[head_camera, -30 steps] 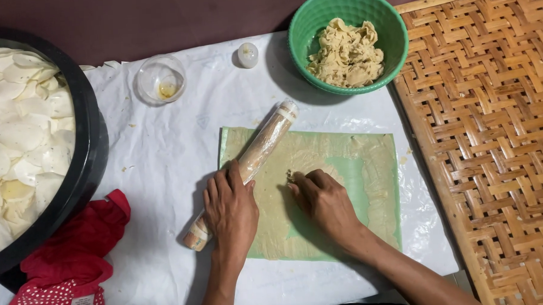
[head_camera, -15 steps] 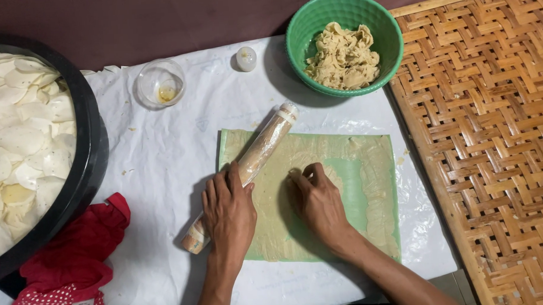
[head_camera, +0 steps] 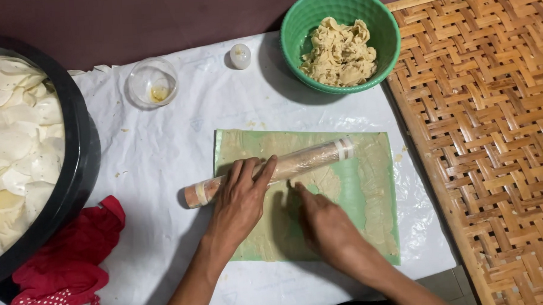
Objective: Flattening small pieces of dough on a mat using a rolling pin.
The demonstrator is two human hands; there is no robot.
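My left hand lies flat on the roller, across the green mat; my right hand presses the dough below it. Rolling step; next needs even forward pressure.

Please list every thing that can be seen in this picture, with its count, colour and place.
rolling pin: one, tan with a clear wrap, across the green mat
green mat: one, smeared with dough, centre
white sheet: one, under the mat
green bowl: one, holds beige dough, top
glass cup: one, clear, top left
small lid: one, white, beside the bowl
black basin: one, holds white discs, left
red cloth: one, bottom left
woven tray: one, brown, right
left hand: on the rolling pin
right hand: on the mat
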